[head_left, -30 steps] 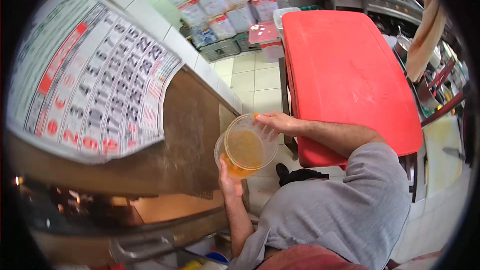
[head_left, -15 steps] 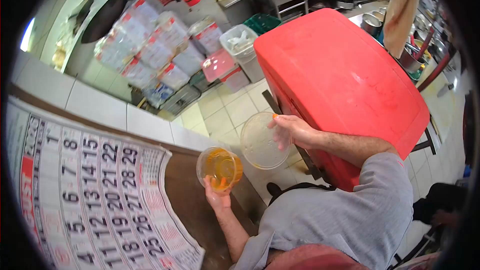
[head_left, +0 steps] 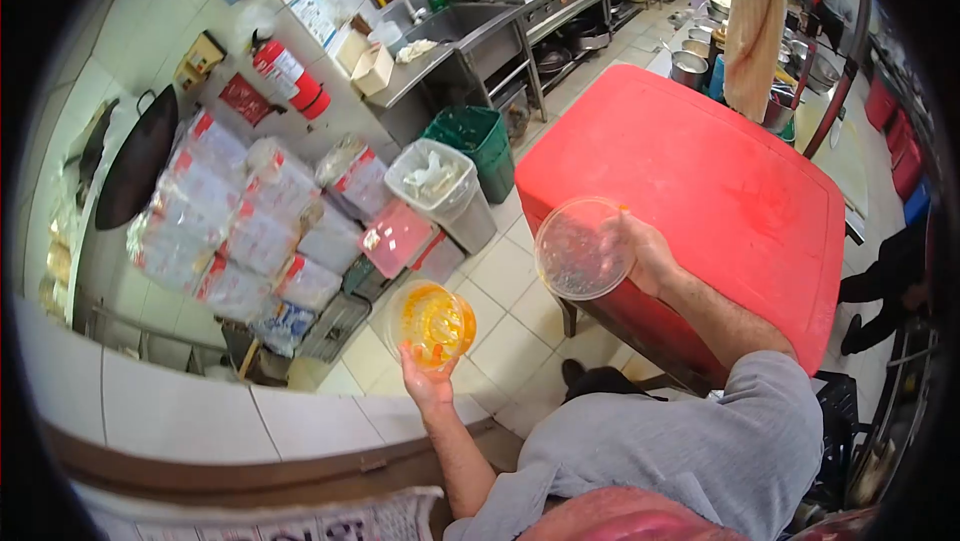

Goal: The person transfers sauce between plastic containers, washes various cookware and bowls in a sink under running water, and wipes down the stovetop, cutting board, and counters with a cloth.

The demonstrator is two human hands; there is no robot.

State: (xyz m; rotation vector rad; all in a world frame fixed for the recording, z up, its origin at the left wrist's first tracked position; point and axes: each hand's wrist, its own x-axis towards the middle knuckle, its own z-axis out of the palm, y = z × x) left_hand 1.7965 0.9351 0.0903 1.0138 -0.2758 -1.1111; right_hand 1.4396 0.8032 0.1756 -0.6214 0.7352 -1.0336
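My left hand grips a round clear plastic container from below and behind. Orange-yellow residue coats its inside, and its open side tilts up toward me. In my right hand is a round clear lid, held at its right edge with a bit of orange by the fingertips. Small drops or specks show on the lid. Lid and container are apart, the lid higher and to the right. Behind the lid stands a large red box with a flat top.
White tiled ledge runs along the left. Stacked wrapped packages stand by the wall, beside a lined grey bin and a green bin. Farther back are a metal sink and stoves. Another person's dark-clothed legs show at right.
My view has swung up and away from the wall calendar, toward the sink and bins. The lid has moved up and right, in front of the red box. Both hands keep their holds.
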